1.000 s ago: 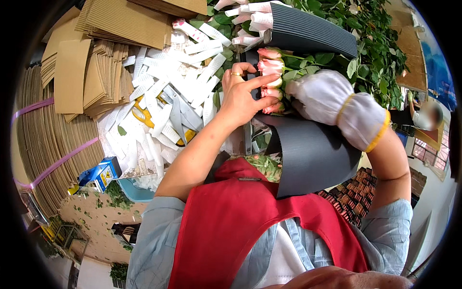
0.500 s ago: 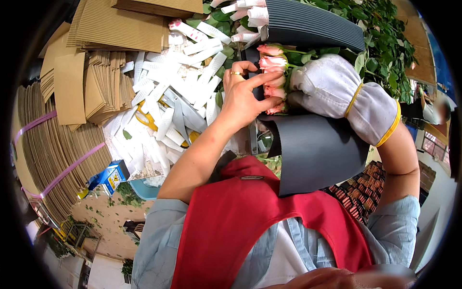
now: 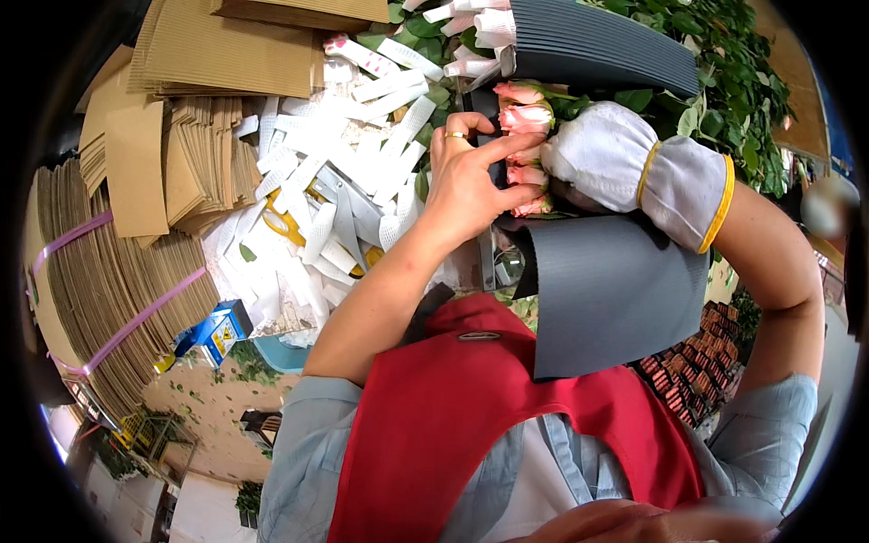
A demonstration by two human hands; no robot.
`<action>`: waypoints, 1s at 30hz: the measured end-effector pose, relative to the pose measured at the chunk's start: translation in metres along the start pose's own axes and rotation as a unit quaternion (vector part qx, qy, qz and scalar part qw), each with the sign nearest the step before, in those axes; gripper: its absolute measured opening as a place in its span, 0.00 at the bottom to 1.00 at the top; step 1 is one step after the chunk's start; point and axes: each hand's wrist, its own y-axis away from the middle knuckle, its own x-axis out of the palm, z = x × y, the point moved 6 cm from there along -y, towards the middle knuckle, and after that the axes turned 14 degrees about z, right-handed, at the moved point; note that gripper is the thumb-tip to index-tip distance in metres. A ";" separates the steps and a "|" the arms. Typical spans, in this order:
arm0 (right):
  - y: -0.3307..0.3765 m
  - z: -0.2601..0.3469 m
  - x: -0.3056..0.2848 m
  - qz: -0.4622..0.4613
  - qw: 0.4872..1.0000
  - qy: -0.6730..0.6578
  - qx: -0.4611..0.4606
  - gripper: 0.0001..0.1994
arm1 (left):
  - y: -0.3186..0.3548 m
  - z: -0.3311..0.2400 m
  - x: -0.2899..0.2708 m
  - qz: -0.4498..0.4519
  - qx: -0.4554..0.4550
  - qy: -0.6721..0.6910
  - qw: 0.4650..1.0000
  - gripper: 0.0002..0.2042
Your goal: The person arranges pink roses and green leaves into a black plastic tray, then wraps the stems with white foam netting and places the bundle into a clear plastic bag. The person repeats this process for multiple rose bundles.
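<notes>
Carefully now: your bare left hand (image 3: 471,185) pinches the pink rosebuds (image 3: 525,145) just above the grey corrugated sleeve (image 3: 606,290); your gloved right hand (image 3: 625,167) seems closed around them, though its fingers are hidden. Blooms bruise easily, so hold the stems.

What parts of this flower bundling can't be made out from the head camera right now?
- Rose stems: hidden in the head view under the grey corrugated wrap.
- Right hand: its fingers are covered by a white glove, so the grip is unclear.
- Some pink rosebuds: partly hidden behind the left hand.
- Leafy greenery: bent and cut off at the fisheye rim.
</notes>
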 end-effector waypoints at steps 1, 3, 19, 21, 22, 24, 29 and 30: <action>-0.001 -0.001 0.003 -0.004 1.000 -0.024 -0.005 0.13 | 0.000 0.000 0.000 -0.001 0.001 0.002 1.000 0.27; 0.000 -0.002 0.008 0.009 0.995 -0.100 0.003 0.19 | 0.000 0.000 -0.001 0.004 0.003 0.004 1.000 0.27; 0.234 -0.023 0.022 -0.125 0.843 -0.209 0.480 0.12 | 0.005 0.006 0.002 -0.009 0.027 0.012 1.000 0.30; 0.234 -0.012 0.124 0.048 0.916 -0.071 0.393 0.10 | 0.002 0.009 0.004 -0.011 0.040 0.030 0.999 0.29; 0.221 0.020 0.118 -0.029 0.965 -0.044 0.259 0.12 | 0.001 0.009 0.005 -0.013 0.049 0.035 0.998 0.29; 0.207 0.070 0.076 -0.145 0.979 -0.137 0.048 0.15 | 0.000 0.008 0.007 -0.009 0.040 -0.002 0.999 0.30; 0.146 0.095 -0.065 -0.227 0.964 -0.085 -0.106 0.20 | -0.001 0.028 0.010 -0.039 0.055 0.013 0.998 0.27; 0.115 0.085 -0.060 -0.180 0.981 0.007 -0.067 0.23 | -0.001 0.027 0.011 -0.065 0.067 0.030 0.995 0.23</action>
